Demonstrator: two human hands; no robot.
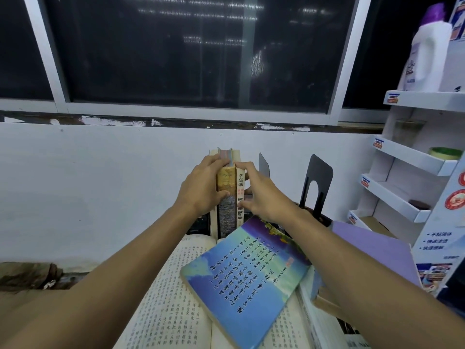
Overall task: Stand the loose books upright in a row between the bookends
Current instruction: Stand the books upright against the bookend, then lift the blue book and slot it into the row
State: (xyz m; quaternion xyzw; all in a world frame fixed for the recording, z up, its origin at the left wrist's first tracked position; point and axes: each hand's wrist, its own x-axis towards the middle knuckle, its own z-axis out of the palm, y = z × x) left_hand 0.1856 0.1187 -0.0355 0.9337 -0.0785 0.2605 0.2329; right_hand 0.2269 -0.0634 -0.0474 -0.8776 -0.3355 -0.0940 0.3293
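Under a dark window [176,59], against a white wall [75,185], a blue book [246,278] lies loose on an open book [163,298] nearest. Beyond, the left hand [201,187] and right hand [259,195] pinch the upright books [227,197] from both sides, probably steadying them, left of the black bookends [318,177].

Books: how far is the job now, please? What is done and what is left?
Done: a few upright books stand in a row. In hand: the left hand and right hand grip them from both sides. Left: the blue book and the open book under it lie flat; the bookends stand apart at the right.
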